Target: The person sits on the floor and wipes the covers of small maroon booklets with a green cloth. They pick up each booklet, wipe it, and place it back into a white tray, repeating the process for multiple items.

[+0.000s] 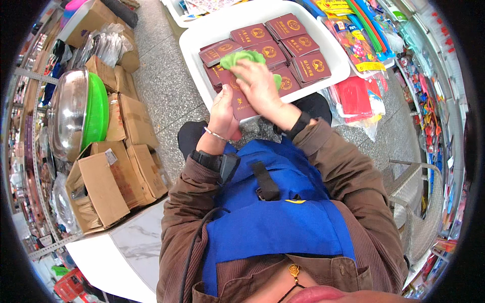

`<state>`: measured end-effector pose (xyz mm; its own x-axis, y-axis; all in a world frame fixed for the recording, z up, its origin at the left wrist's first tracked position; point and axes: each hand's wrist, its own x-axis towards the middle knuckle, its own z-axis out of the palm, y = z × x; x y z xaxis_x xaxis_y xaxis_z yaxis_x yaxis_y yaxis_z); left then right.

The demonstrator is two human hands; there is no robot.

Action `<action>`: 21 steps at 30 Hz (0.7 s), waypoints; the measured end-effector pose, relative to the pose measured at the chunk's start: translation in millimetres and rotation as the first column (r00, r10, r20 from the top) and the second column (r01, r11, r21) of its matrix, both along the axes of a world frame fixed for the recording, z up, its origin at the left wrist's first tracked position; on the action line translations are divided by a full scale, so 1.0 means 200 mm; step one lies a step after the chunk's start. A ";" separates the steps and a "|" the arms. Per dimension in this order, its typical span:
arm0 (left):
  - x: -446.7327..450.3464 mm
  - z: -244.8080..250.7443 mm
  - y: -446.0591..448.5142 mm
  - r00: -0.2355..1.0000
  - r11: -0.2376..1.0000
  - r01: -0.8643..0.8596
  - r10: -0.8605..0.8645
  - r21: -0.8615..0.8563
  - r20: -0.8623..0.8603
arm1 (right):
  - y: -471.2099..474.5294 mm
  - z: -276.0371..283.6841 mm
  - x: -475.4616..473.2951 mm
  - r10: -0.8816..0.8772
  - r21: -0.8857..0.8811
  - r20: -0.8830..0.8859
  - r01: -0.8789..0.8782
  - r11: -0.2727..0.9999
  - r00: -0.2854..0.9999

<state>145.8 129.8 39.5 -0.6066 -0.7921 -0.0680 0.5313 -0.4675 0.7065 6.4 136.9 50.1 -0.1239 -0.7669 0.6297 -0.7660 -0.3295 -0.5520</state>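
Observation:
A maroon booklet point(243, 103) with gold lettering is held at its left edge by my left hand point(222, 113), thumb on top. My right hand point(259, 88) presses a crumpled green cloth point(242, 57) over the booklet's upper part, hiding some of its cover. Both hands are over the near side of a white plastic tub point(192, 62). Inside it lie several stacks of similar maroon booklets point(269, 52) with gold emblems. A stack at the right point(311, 67) leans slightly, and the hands partly cover the nearest ones.
Bagged goods point(352, 45) and a red packet point(354, 96) lie right of the tub. Cardboard boxes point(110, 185), a steel basin point(68, 113) and a green basin point(96, 111) stand at left. A metal chair point(420, 212) is at right, beside stocked shelves point(435, 125).

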 end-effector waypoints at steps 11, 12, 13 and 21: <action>-0.02 -0.06 -0.02 0.993 0.990 -0.112 0.108 0.080 0.052 | 0.24 0.08 0.08 0.247 0.130 0.217 -0.279 0.951 0.944; -0.01 -0.05 -0.02 0.994 0.991 -0.107 0.104 0.076 0.045 | 0.27 0.10 0.06 0.284 0.172 0.280 -0.339 0.925 0.917; -0.01 -0.04 -0.02 0.994 0.992 -0.100 0.095 0.081 0.057 | 0.29 0.11 0.04 0.320 0.207 0.344 -0.404 0.891 0.883; -0.03 0.02 0.01 0.987 0.988 -0.157 0.157 0.011 -0.015 | 0.53 0.06 -0.17 0.270 0.708 0.479 -0.549 0.444 0.835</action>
